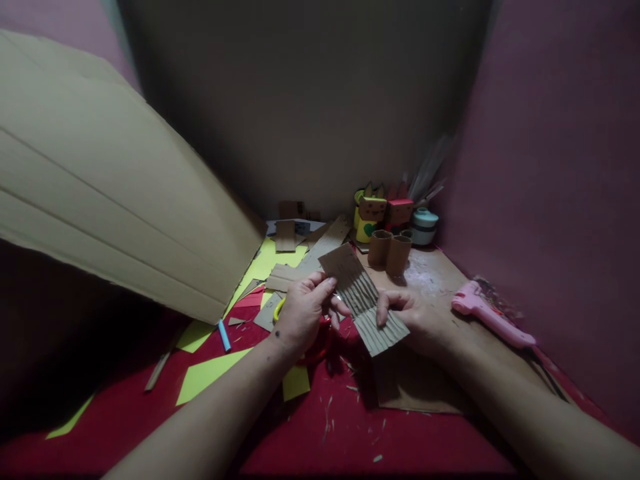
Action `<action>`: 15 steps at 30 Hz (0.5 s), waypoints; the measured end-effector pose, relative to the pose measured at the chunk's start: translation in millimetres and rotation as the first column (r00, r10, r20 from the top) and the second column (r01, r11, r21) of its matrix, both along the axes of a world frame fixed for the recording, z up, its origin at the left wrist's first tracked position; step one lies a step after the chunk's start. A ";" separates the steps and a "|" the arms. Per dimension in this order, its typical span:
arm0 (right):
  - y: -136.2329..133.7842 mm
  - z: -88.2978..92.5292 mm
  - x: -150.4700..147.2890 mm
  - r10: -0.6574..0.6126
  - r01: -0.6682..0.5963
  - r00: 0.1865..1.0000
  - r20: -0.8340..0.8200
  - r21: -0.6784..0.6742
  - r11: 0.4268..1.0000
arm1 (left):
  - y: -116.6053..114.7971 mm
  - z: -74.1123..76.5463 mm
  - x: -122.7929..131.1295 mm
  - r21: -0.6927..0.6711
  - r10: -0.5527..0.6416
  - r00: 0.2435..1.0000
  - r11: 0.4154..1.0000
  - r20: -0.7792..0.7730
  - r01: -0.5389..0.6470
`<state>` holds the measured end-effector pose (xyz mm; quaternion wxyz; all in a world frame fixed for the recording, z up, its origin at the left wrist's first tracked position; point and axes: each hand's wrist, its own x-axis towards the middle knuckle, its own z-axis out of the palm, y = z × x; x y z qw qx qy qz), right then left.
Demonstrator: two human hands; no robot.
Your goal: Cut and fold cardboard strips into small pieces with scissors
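A creased rectangular cardboard piece [361, 293] is held up, tilted, above the red table surface. My left hand [309, 310] pinches its left edge between thumb and fingers. On its lower right side, my right hand [406, 317] grips it, with one digit lying across the ridged face and the rest behind. The ridges cover the middle and lower part; the upper end is flatter. Red-handled scissors [317, 345] lie partly hidden beneath my left hand. Below my right hand is a flat brown cardboard sheet [415, 387].
A pink glue gun [493, 313] lies at the right. Cardboard tubes [389, 252], a yellow figure [370, 217] and a teal-lidded jar [424, 227] stand behind. Yellow paper [213, 373] and scraps lie left, beside a large leaning cardboard sheet [125, 180].
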<state>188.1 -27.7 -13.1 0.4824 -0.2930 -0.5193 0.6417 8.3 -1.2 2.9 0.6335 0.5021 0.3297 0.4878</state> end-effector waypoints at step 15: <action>9.2 6.4 13.4 -0.189 0.150 0.960 -0.208 -0.189 0.971 | 36.6 18.2 -50.0 0.374 0.398 0.786 0.898 -0.473 -0.230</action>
